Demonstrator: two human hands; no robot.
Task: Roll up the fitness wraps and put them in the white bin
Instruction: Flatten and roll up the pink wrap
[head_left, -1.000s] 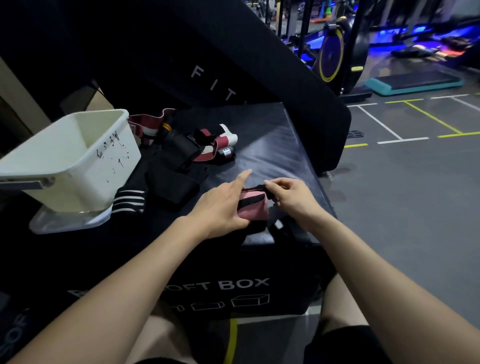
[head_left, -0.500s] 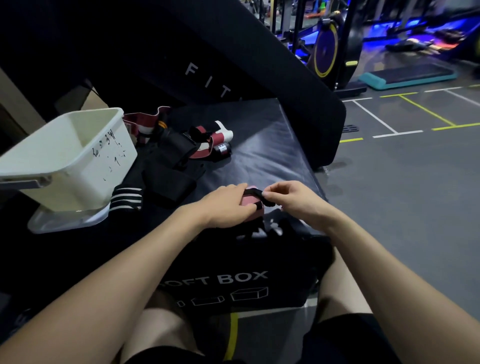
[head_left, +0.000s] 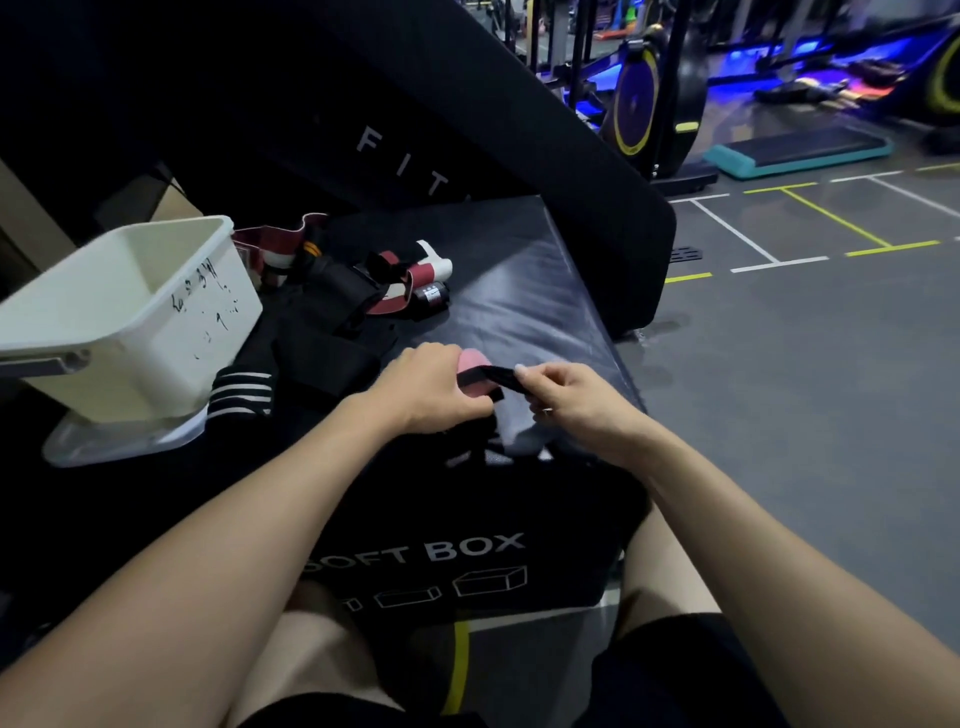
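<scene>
A rolled pink wrap (head_left: 475, 364) lies at the near edge of the black soft box (head_left: 524, 291). My left hand (head_left: 431, 389) curls around the roll and covers most of it. My right hand (head_left: 576, 400) pinches the wrap's black strap end (head_left: 498, 375) and holds it stretched across the roll. The white bin (head_left: 135, 312) stands tilted at the left on a clear lid. A heap of unrolled wraps (head_left: 358, 296), black, red and white, lies between the bin and my hands.
A black-and-white striped band (head_left: 241, 395) lies beside the bin. A tall black pad marked FIT (head_left: 467, 130) leans behind the box. The box's right edge drops to grey gym floor (head_left: 805, 389) with painted lines; exercise machines stand far back.
My left hand's index finger, stretched out a second ago, has curled over the roll. My right hand has drawn the black strap out to the right across the roll.
</scene>
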